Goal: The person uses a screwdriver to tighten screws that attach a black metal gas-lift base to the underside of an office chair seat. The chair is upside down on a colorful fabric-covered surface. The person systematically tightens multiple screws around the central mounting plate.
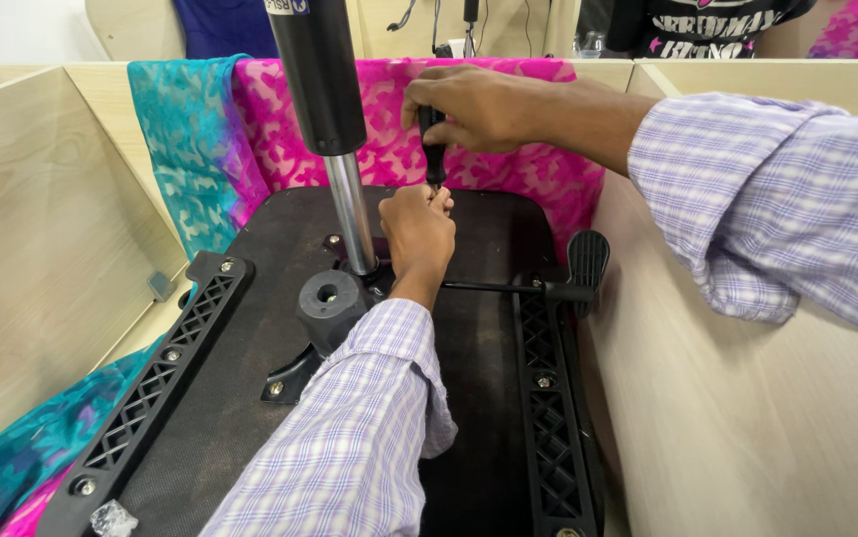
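Observation:
An upturned office chair seat [250, 328] lies before me, its black underside facing up. A black and chrome gas cylinder [334, 129] rises from the central mechanism plate [329, 303]. My right hand [478, 104] grips the black handle of a screwdriver [433, 149] held upright. My left hand [417, 234] is closed around the screwdriver's lower end, at a screw on the far side of the plate; the tip is hidden. A black adjustment lever [573, 278] sticks out to the right.
Black armrest brackets [165, 373] [548, 398] run along both sides of the seat. Pink and teal patterned cloth [250, 129] lies under the seat. Beige wooden partitions [41, 239] [747, 418] close in left and right. A person in a dark shirt [707, 25] stands behind.

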